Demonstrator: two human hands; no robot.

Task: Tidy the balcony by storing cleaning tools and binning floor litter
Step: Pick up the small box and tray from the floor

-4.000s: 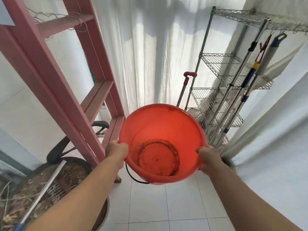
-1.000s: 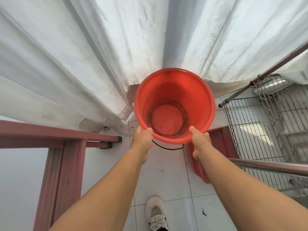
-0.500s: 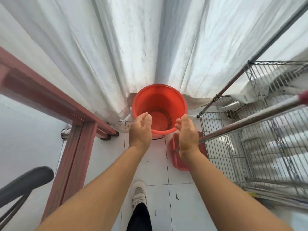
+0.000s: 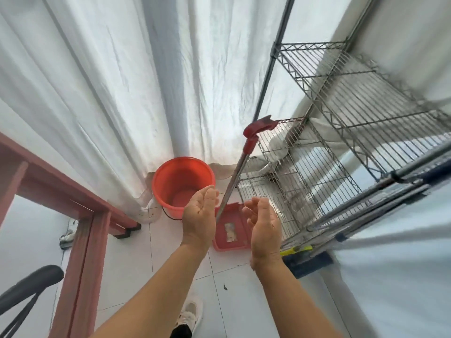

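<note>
The red bucket [image 4: 183, 184] stands upright on the white tiled floor [image 4: 234, 296], right against the bottom of the white curtain [image 4: 122, 81]. It looks like nothing is inside it. Both hands are in the air in front of the bucket and hold nothing. The left hand [image 4: 200, 217] has a wide, loose grip, with its fingers nearly straight and its palm turned toward the other hand. The right hand [image 4: 264, 225] also has a wide grip, with its fingers a little bent. Neither hand touches the bucket. Between the hands, down on the floor, lies a red dustpan [image 4: 231, 230] with a small bit of litter in it. Its long metal handle [image 4: 235, 176] leans up to a red top near the wire rack [image 4: 341, 142]. The dustpan sits just beside the bucket. Some long poles [image 4: 366, 203] lean against the rack on the right. A red wooden frame [image 4: 83, 240] stands on the left. A white shoe [image 4: 191, 315] shows at the bottom, and a small dark scrap [image 4: 224, 286] lies on the tiles near it.
</note>
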